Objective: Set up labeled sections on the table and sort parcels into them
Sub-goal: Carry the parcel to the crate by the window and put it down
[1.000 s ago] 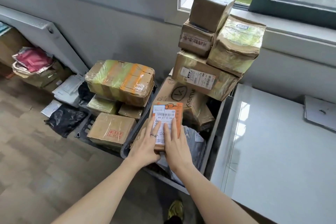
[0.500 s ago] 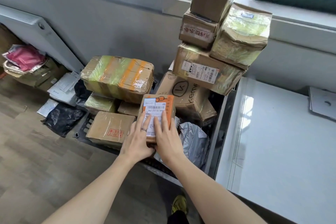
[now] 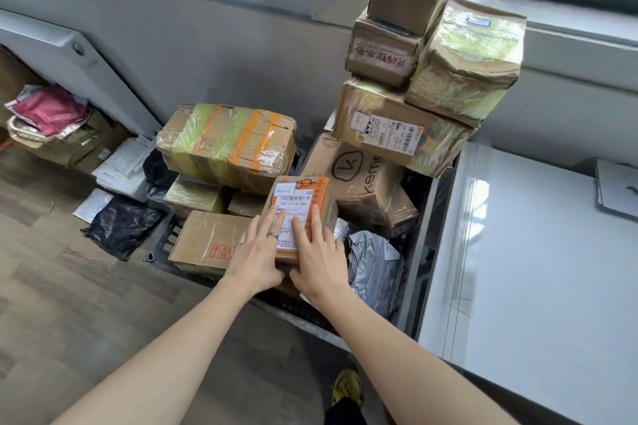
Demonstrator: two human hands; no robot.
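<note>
A small brown parcel with orange print and a white barcode label stands among the piled parcels in a dark crate. My left hand and my right hand both grip its near end, fingers spread flat over the label. Behind it lies a box marked with a "K" logo, and above that a leaning stack of taped cartons. The white table is at the right.
A wide carton with orange and green tape tops a second pile on the left. A grey mailer bag lies right of my hands. Black and white bags litter the wooden floor by a radiator. Grey sheets lie on the table's far edge.
Both hands have stayed clamped on the small orange-printed parcel. The view has shifted a little, so the parcel and my hands sit further left and lower against the piles.
</note>
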